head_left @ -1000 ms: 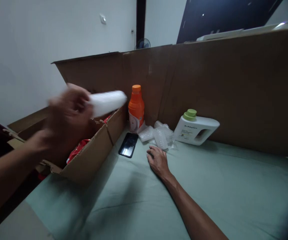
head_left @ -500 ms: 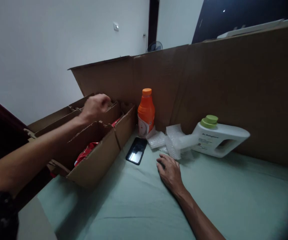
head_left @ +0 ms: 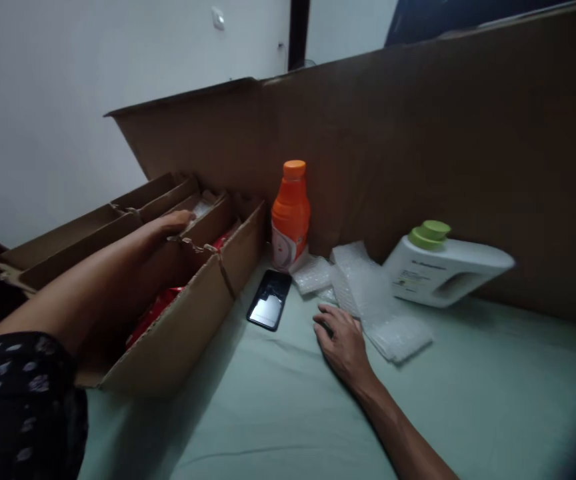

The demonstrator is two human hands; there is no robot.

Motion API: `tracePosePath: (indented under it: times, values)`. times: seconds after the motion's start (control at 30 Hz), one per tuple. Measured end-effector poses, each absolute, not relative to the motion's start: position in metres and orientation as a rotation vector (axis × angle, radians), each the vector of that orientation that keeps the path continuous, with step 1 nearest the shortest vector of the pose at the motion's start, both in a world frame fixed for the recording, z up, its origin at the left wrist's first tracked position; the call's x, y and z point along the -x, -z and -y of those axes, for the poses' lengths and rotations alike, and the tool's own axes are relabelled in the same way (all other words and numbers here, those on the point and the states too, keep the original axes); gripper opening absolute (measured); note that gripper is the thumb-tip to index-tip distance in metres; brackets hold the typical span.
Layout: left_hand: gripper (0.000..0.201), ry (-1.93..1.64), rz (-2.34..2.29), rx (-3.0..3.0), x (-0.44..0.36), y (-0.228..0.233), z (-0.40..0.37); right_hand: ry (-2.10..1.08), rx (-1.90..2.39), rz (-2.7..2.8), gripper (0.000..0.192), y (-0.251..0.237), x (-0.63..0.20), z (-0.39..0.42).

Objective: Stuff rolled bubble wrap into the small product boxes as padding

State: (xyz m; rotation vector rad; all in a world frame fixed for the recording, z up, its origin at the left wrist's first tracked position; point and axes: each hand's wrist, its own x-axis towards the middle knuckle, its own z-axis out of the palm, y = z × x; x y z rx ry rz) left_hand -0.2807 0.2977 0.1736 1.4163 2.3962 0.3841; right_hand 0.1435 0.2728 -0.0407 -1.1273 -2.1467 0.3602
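Bubble wrap (head_left: 395, 327) right of the orange bottle (head_left: 291, 217); our hands well apart.
We judge it light, soft, easily crushed, best pinched by a folded edge. Our right hand (head_left: 343, 343) rests loosely curled, right of and in front of the bottle; our left hand (head_left: 177, 221) dips into cardboard compartments (head_left: 193, 323) left of it, grip hidden. We count one bottle, one phone (head_left: 269, 300), one white jug (head_left: 445, 270), at least three wrap pieces.

The box (head_left: 188, 337) is rough-edged, matt cardboard; the bubble wrap (head_left: 385, 310), bumpy plastic; the sheet (head_left: 278, 407), creased matt cloth; the red packet (head_left: 155, 313) seems glossy plastic.
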Motion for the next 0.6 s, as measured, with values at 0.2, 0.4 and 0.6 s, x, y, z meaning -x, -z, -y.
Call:
tracePosePath:
  times: [0.2, 0.4, 0.6]
  values:
    - [0.021, -0.484, -2.631, -1.46, 0.257, -0.212, -0.268, -0.381, 1.181, 2.15, 0.019, 0.035, -0.141, -0.267]
    - [0.035, -1.104, -2.532, -1.923, 0.161, -0.282, -0.21, -0.408, 1.199, 2.159, 0.017, 0.033, -0.139, -0.263]
    - [0.039, -0.659, -2.133, -2.466, 0.008, -0.22, -0.258, -0.387, 1.214, 2.192, 0.018, 0.027, -0.141, -0.261]
